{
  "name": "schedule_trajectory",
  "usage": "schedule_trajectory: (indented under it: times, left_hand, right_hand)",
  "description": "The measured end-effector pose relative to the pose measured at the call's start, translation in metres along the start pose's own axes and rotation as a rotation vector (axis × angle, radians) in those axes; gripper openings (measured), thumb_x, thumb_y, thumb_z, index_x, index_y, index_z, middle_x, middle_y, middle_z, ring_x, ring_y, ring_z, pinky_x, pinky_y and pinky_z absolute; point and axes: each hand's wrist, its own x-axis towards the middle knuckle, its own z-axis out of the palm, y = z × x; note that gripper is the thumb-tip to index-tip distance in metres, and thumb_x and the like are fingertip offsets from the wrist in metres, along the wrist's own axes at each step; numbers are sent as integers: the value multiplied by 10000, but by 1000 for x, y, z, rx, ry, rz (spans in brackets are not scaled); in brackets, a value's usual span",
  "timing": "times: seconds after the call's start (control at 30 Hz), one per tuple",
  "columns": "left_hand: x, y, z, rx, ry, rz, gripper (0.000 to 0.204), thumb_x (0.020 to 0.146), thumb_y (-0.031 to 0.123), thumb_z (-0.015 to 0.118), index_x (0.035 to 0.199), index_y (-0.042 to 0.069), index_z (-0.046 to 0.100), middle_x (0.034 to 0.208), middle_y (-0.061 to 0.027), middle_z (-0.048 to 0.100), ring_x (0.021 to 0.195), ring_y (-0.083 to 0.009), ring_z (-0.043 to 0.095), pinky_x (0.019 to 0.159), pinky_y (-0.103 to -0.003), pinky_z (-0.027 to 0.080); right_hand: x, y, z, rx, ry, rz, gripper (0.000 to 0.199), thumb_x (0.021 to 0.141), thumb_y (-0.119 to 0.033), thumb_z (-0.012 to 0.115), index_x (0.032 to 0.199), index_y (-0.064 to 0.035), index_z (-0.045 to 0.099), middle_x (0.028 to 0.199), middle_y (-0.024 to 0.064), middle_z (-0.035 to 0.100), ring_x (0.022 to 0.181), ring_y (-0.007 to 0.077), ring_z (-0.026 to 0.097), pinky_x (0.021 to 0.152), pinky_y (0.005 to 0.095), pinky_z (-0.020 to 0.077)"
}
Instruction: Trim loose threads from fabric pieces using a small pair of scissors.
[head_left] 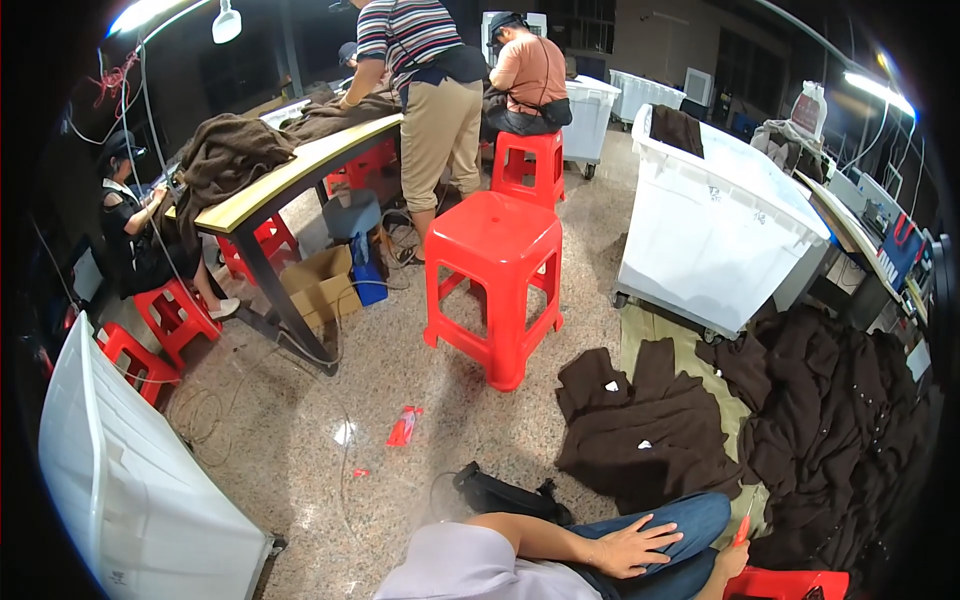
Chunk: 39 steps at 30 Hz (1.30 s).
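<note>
My left hand (637,547) lies flat on the knee of my blue jeans (695,520), its fingers spread and nothing in it. Beside that knee my right hand (732,562) is closed around the red handle of a small tool (742,531). A thin metal tip points up from the handle; its exact kind is too small to tell. Just beyond my legs, dark brown knitted garments (650,430) with small white labels lie on a greenish cloth (735,400). A larger heap of brown garments (830,420) is to the right of my right hand.
A red stool (495,245) stands ahead, and another red stool (790,585) shows beside me. White wheeled bins stand right (710,230) and left (130,490). A black bag (505,495) lies near my legs. People work around a table (290,175) with brown garments; cables cross the floor.
</note>
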Motion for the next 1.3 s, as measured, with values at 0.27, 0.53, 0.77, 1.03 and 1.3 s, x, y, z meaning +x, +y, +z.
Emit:
schedule_trajectory:
  times: [0.27,0.53,0.77,1.03,1.3]
  left_hand:
    - [0,2,-2,3,-15,-4,503,829,246,665,1303,124,546,1601,-160,117,1494,-330,56,1131,-627,164]
    - [2,1,0,4,-19,-12,515,823,234,669,1310,133,538,1599,-161,120,1493,-332,62,1127,-629,170]
    - [2,0,0,10,-25,-8,514,825,242,664,1309,121,538,1602,-158,114,1493,-332,59,1128,-626,165]
    - [6,-3,-11,-8,-68,10,574,839,279,639,1378,151,488,1613,-143,114,1500,-314,61,1151,-604,96]
    - [32,-38,-334,1072,562,-44,564,863,415,576,1388,230,487,1467,-249,349,1362,-436,319,983,-752,238]
  right_hand:
    - [1,6,6,-6,13,-15,355,957,-390,551,979,-35,555,807,242,665,784,445,649,630,536,494]
    - [2,8,10,-8,58,-14,361,960,-394,542,974,-33,561,786,230,663,752,438,649,620,525,497]
    - [1,1,3,-11,30,8,355,960,-403,539,984,-50,564,783,223,666,757,429,656,622,528,502]
    - [1,-2,3,-38,5,17,259,965,-313,535,979,-55,553,811,193,672,760,418,663,631,513,522]
    - [1,13,12,-34,61,-2,228,947,-273,570,959,-46,548,786,192,668,752,409,664,625,507,522]
